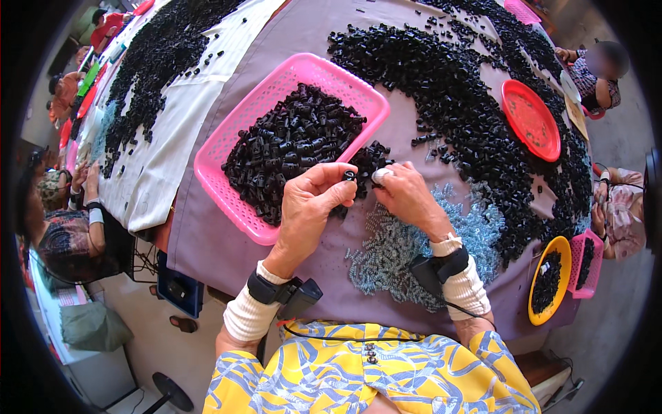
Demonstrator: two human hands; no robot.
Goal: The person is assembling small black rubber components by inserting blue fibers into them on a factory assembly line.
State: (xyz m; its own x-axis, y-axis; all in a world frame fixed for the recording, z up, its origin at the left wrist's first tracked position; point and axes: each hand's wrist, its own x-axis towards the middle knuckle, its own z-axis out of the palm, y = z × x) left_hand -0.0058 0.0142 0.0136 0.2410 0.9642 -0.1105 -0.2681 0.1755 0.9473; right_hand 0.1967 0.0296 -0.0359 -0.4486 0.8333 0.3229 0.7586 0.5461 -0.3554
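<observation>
The left hand (310, 203) pinches a small black part (349, 175) between thumb and forefinger, just left of the right hand (407, 196), whose fingertips pinch something pale facing it. Both hover above the bench (207, 241), beside the pink basket (227, 148).

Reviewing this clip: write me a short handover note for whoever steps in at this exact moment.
Left hand: pinching a small black part between thumb and fingertips.
Right hand: closed beside it; whether it holds anything cannot be told.
Things: pink basket at left, well filled with black parts; a heap of small pale springs under the hands; a long spread of loose black pieces to the right.
Done: many parts lie in the basket.
Left: the loose spread and the springs.
</observation>
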